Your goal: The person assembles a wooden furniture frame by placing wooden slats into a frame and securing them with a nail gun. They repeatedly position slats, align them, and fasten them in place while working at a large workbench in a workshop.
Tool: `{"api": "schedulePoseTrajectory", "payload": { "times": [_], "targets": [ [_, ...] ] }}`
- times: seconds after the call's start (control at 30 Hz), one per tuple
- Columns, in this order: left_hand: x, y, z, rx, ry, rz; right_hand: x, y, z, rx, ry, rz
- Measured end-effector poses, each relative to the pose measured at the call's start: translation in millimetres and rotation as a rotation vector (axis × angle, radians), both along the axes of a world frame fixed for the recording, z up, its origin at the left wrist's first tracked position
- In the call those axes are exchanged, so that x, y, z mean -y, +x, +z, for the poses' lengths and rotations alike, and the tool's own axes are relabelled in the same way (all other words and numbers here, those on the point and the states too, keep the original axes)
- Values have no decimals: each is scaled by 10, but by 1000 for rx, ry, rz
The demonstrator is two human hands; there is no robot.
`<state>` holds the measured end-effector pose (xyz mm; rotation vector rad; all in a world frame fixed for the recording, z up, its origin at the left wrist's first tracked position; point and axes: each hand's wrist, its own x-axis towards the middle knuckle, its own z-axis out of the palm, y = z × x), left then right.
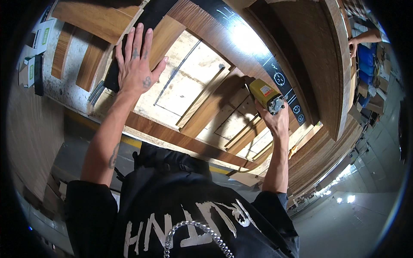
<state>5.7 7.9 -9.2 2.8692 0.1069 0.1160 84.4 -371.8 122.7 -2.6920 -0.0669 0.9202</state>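
Note:
My left hand point(138, 71) lies flat with its fingers spread on the left end of a wooden frame point(171, 32), beside a black strip point(154, 12). My right hand point(275, 119) is wrapped round the handle of a yellow air nail gun point(261, 90). The gun's nose points toward the far rail point(215, 32), near where a crosspiece point(218, 96) meets it; whether it touches is hidden. Several crosspieces run between the far rail and the near rail point(172, 135). A thin yellow hose point(254, 167) curves over the near rail below my right hand.
Under the frame is a pale, stained board point(183, 64) with dark lines. Tall wooden panels point(318, 56) stand along the far right side. Loose wood pieces point(92, 62) lie at the left, near small boxes point(30, 71). Another person's hand point(355, 45) rests on a panel edge at upper right.

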Motion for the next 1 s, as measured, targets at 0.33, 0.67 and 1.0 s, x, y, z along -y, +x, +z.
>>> {"api": "schedulePoseTrajectory", "payload": {
  "times": [0.33, 0.67, 1.0],
  "targets": [
    [8, -5, -15, 13, -30, 12, 23, 35, -68, 46, -58, 86],
    [0, -3, -15, 17, -50, 20, -264, 53, -7, 33, 54, -13],
    [-15, -18, -55, 21, -22, 10, -127, -1255, 22, -29, 138, -250]
  ]
}}
